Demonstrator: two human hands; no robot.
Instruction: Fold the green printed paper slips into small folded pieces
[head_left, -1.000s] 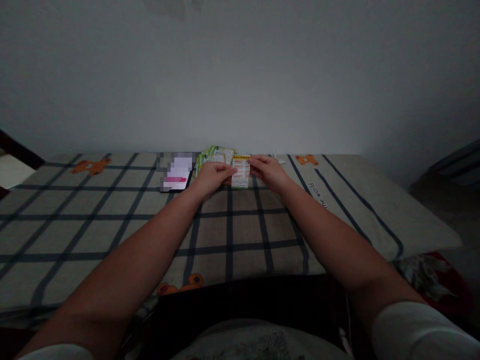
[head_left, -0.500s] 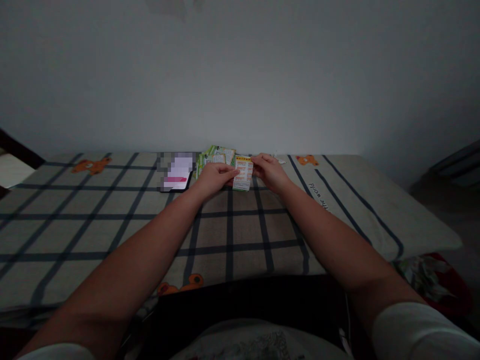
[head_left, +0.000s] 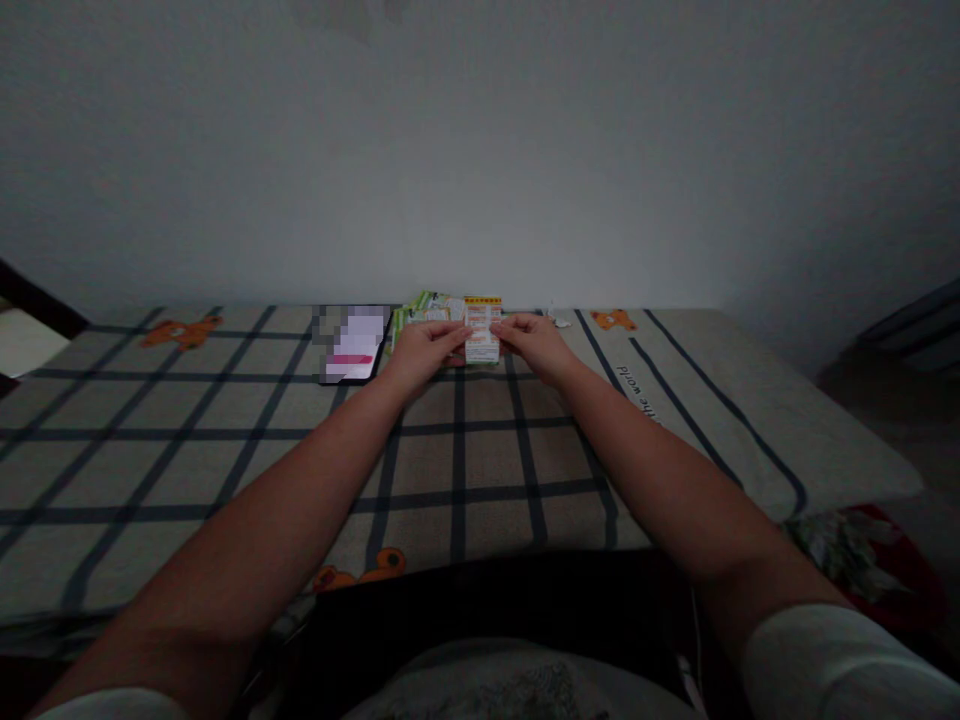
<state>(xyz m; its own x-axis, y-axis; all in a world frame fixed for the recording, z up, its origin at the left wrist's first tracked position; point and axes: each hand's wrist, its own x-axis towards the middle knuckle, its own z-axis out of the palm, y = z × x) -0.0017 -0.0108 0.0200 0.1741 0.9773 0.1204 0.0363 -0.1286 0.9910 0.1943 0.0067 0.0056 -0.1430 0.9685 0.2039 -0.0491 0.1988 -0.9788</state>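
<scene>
Between my two hands, a small printed packet [head_left: 483,342] with a yellow strip along its top and orange and white text stands facing me. My left hand [head_left: 424,350] pinches its left edge, thumb on the front. On the opposite edge, my right hand [head_left: 534,343] is closed with thumb and fingers together. Behind my left hand lie several green-and-white printed packets [head_left: 427,303], overlapping each other and partly hidden by the hand. Whatever lies directly beneath the held packet is mostly covered.
A phone [head_left: 360,340] with a lit, partly blurred screen lies left of the packets. The checked tablecloth [head_left: 225,470] covers a table against the wall. A small whitish scrap [head_left: 559,318] sits right of my hands. A red container [head_left: 892,570] stands below the table's right end.
The held packet has moved slightly up and is now more upright. My right fingers have shifted down from its top corner to the middle of its right edge.
</scene>
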